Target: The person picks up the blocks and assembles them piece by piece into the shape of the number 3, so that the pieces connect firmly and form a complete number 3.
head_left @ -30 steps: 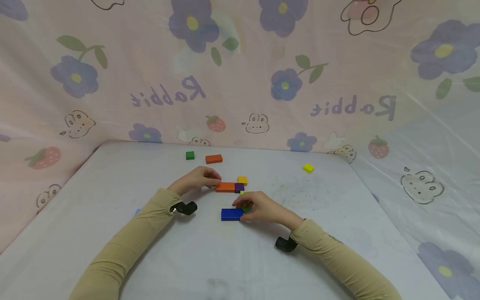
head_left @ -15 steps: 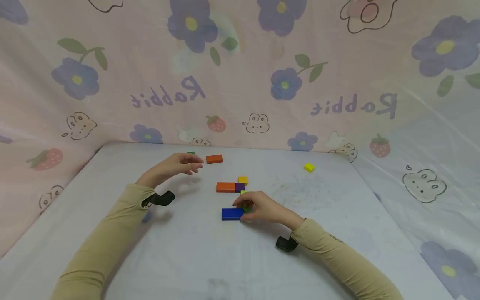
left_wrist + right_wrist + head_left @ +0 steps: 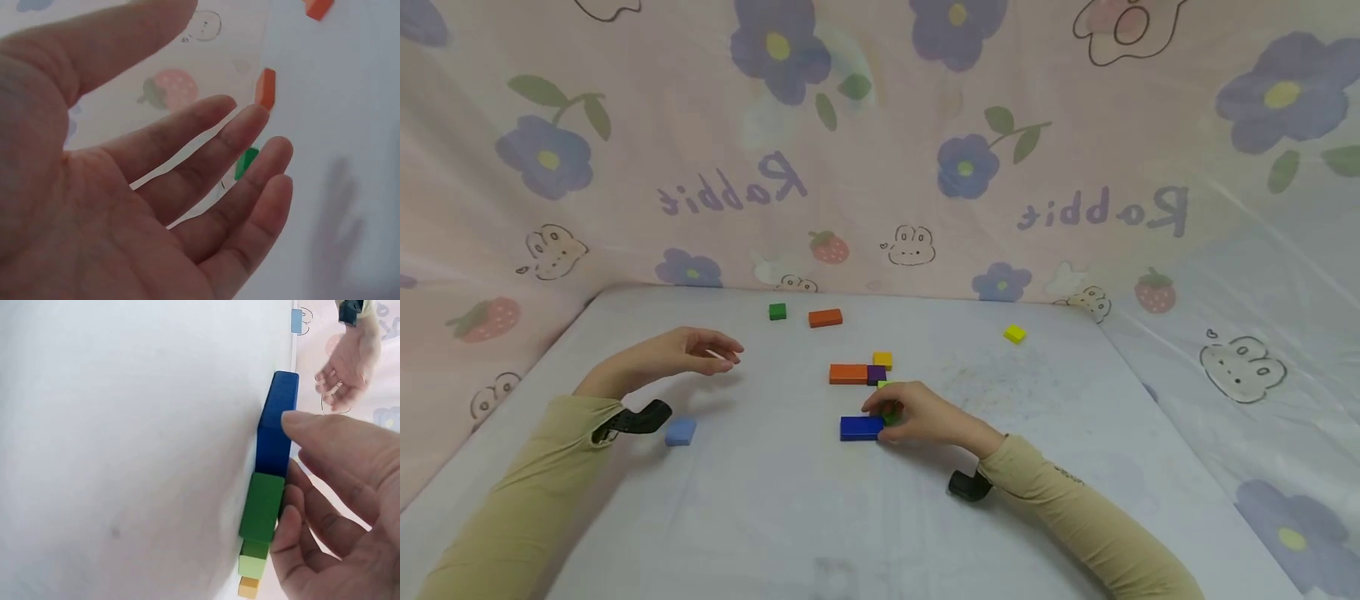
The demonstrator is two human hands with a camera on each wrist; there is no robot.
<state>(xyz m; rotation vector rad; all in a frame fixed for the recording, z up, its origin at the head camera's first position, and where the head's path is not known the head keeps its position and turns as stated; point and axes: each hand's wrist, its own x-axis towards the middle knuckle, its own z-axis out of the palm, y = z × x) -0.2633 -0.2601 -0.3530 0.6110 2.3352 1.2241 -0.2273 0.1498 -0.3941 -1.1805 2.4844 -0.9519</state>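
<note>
My right hand (image 3: 925, 417) pinches the right end of a long blue block (image 3: 861, 428), the thumb pressed to it in the right wrist view. A green block (image 3: 262, 506) adjoins the blue one beside my curled fingers. Beyond it in line stand a light green block (image 3: 253, 559) and a yellow-orange block (image 3: 882, 360). In the head view a purple block (image 3: 876, 375) and an orange block (image 3: 848, 374) sit side by side, left of that line. My left hand (image 3: 681, 357) hovers over the left of the table, fingers loosely extended, holding nothing.
A light blue block (image 3: 681, 432) lies near my left wrist. Toward the back are a small green block (image 3: 777, 312) and an orange-red block (image 3: 825, 317). A yellow block (image 3: 1015, 334) lies at the back right. A patterned curtain (image 3: 880, 167) hangs behind the table.
My left hand has left the orange block, passed in front of the small back green block and moved left. The light blue block shows fully again. My right hand has stayed in place.
</note>
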